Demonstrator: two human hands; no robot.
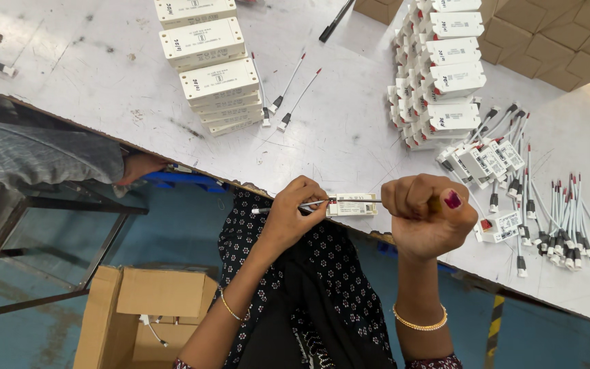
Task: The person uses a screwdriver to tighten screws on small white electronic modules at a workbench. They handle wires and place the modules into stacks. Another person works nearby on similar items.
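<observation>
Nearest me, the left hand [288, 219] pinches a thin white lead [293, 206] while the right hand [426, 213] is balled into a fist at the other end of a small white driver module [352, 205]. I read the module's long axis as running nine to three between both grips, equally near each. Farther out at two o'clock lie loose wired connectors [554, 229]; stacked white modules [214, 68] stand at eleven.

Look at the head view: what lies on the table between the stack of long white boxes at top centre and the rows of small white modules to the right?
In the head view, three loose white wires with dark connectors lie there on the white table, between the long white boxes and the small white modules.
</observation>
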